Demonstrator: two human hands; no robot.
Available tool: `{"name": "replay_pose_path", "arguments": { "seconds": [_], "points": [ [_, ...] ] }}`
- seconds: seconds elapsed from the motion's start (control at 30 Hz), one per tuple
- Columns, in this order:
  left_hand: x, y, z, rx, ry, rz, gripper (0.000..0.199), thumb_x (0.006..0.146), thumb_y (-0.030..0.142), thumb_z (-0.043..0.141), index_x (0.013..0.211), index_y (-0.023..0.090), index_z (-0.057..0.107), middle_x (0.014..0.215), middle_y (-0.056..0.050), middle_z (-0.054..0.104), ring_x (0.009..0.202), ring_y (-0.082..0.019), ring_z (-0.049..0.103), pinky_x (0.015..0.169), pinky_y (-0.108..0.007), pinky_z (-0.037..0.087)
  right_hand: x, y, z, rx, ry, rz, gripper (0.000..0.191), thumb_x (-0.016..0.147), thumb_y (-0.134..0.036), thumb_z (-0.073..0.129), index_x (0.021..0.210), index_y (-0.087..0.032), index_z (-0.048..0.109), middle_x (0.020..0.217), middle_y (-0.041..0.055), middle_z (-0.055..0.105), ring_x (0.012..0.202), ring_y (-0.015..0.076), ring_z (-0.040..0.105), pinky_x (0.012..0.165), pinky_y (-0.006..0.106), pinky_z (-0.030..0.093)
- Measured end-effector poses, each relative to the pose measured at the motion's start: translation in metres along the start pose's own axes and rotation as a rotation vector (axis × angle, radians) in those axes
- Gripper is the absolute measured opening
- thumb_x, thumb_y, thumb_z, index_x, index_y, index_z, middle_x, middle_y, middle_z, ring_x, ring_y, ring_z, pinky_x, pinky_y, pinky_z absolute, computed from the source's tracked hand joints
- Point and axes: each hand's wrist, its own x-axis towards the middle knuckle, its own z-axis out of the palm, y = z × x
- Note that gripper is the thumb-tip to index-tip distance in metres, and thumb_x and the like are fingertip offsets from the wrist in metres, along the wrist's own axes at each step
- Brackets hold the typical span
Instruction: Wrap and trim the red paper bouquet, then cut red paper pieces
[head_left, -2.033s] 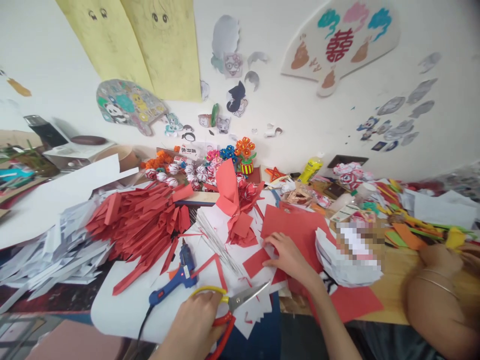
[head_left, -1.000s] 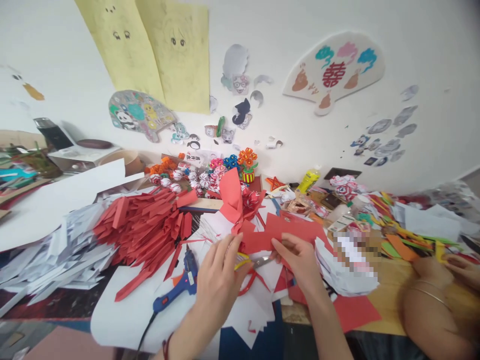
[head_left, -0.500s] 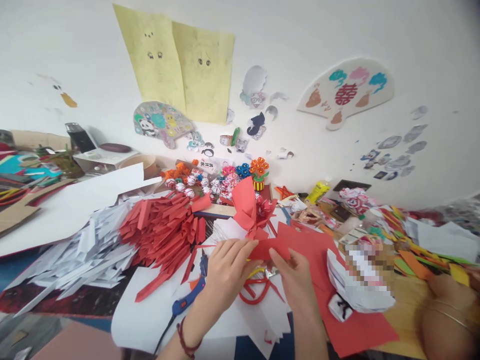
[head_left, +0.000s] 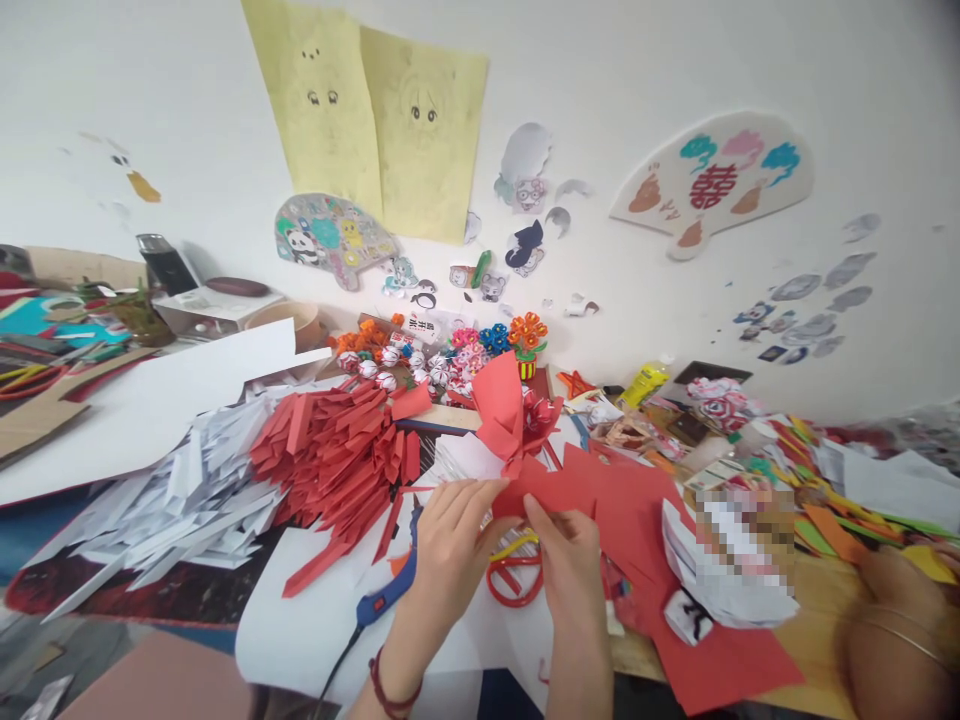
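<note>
Between my two hands is a piece of red paper, held up over the worktable. My left hand pinches its left end, fingers bent over the top. On the other side my right hand grips the paper with thumb and fingers pressed together. Scissors with red handles lie beneath, partly hidden by my hands. Left of my left wrist rests a blue glue gun on a white sheet. Just beyond the fingers stands a folded red paper form.
A heap of red paper strips and a heap of white strips lie at left. Large red sheets and a crumpled white paper are at right. Another person's hand is at the right edge. Paper flowers line the wall.
My right hand has moved left along the red paper, closer to my left hand. The view has shifted slightly, so the scene sits a little further right.
</note>
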Motion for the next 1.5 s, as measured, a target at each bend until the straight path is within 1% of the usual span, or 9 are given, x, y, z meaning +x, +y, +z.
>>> {"name": "replay_pose_path", "arguments": {
  "seconds": [0.23, 0.43, 0.6, 0.67, 0.83, 1.03, 1.17, 1.3, 1.5],
  "points": [
    [-0.001, -0.001, -0.001, 0.004, 0.007, 0.028, 0.028, 0.088, 0.021, 0.064, 0.115, 0.018, 0.06, 0.096, -0.006, 0.072, 0.091, -0.02, 0.064, 0.082, -0.033, 0.047, 0.0, 0.006, 0.001, -0.008, -0.058, 0.054, 0.025, 0.065, -0.039, 0.082, 0.07, -0.016, 0.075, 0.071, 0.0073, 0.074, 0.066, 0.0179, 0.067, 0.064, 0.027, 0.053],
    [-0.004, -0.003, 0.001, 0.005, -0.042, 0.018, 0.033, 0.087, 0.022, 0.066, 0.119, 0.017, 0.058, 0.101, -0.007, 0.071, 0.094, -0.02, 0.063, 0.083, -0.033, 0.046, 0.0, 0.005, 0.001, 0.052, -0.115, 0.026, 0.025, 0.068, -0.036, 0.081, 0.086, -0.018, 0.077, 0.085, 0.007, 0.076, 0.081, 0.02, 0.069, 0.073, 0.028, 0.054],
    [-0.002, -0.002, 0.0, 0.035, -0.062, 0.013, 0.033, 0.089, 0.027, 0.064, 0.12, 0.018, 0.058, 0.102, -0.006, 0.071, 0.094, -0.02, 0.063, 0.083, -0.033, 0.046, 0.0, 0.008, 0.001, 0.031, -0.083, 0.02, 0.021, 0.068, -0.035, 0.081, 0.066, -0.016, 0.073, 0.064, 0.0028, 0.069, 0.058, 0.0142, 0.062, 0.058, 0.024, 0.05],
    [0.0, -0.001, -0.002, 0.073, -0.086, 0.022, 0.036, 0.089, 0.03, 0.063, 0.123, 0.02, 0.058, 0.108, -0.007, 0.07, 0.097, -0.021, 0.063, 0.084, -0.035, 0.046, -0.001, 0.007, 0.002, -0.011, -0.076, 0.009, 0.023, 0.068, -0.038, 0.08, 0.071, -0.015, 0.074, 0.067, 0.0042, 0.071, 0.06, 0.0164, 0.063, 0.059, 0.026, 0.051],
    [0.002, -0.001, -0.006, 0.147, -0.099, 0.06, 0.038, 0.088, 0.028, 0.064, 0.126, 0.024, 0.057, 0.119, -0.008, 0.068, 0.102, -0.024, 0.061, 0.086, -0.038, 0.043, -0.003, -0.001, 0.006, -0.117, -0.085, -0.046, 0.029, 0.07, -0.042, 0.077, 0.084, -0.016, 0.076, 0.082, 0.0077, 0.074, 0.078, 0.0239, 0.068, 0.074, 0.034, 0.053],
    [0.001, -0.002, -0.005, 0.025, -0.125, -0.012, 0.038, 0.089, 0.028, 0.064, 0.126, 0.022, 0.057, 0.115, -0.009, 0.068, 0.101, -0.023, 0.06, 0.085, -0.037, 0.045, -0.004, -0.005, 0.003, -0.218, -0.1, -0.062, 0.026, 0.075, -0.042, 0.074, 0.067, -0.017, 0.072, 0.064, 0.0052, 0.068, 0.078, 0.0244, 0.066, 0.072, 0.033, 0.052],
    [0.003, 0.003, -0.008, -0.088, -0.141, -0.066, 0.027, 0.087, 0.023, 0.064, 0.114, 0.022, 0.062, 0.116, -0.008, 0.067, 0.101, -0.022, 0.06, 0.086, -0.037, 0.046, -0.006, -0.008, 0.001, -0.238, -0.117, -0.072, 0.023, 0.077, -0.039, 0.072, 0.075, -0.017, 0.074, 0.07, 0.0052, 0.071, 0.075, 0.022, 0.066, 0.074, 0.032, 0.052],
    [0.003, 0.004, -0.009, -0.161, -0.089, -0.103, 0.016, 0.086, 0.018, 0.064, 0.102, 0.02, 0.065, 0.11, -0.008, 0.068, 0.099, -0.02, 0.063, 0.086, -0.035, 0.05, -0.008, -0.011, 0.001, -0.204, -0.119, -0.061, 0.022, 0.077, -0.038, 0.073, 0.08, -0.017, 0.076, 0.078, 0.0062, 0.074, 0.077, 0.0217, 0.067, 0.076, 0.032, 0.053],
    [-0.001, 0.001, -0.005, -0.168, -0.047, -0.105, 0.022, 0.086, 0.017, 0.064, 0.108, 0.02, 0.066, 0.105, -0.008, 0.069, 0.096, -0.018, 0.066, 0.084, -0.031, 0.054, -0.006, -0.002, 0.002, -0.088, -0.114, -0.034, 0.025, 0.072, -0.041, 0.077, 0.077, -0.016, 0.076, 0.074, 0.0076, 0.074, 0.071, 0.0209, 0.067, 0.069, 0.031, 0.054]
  ]
}}
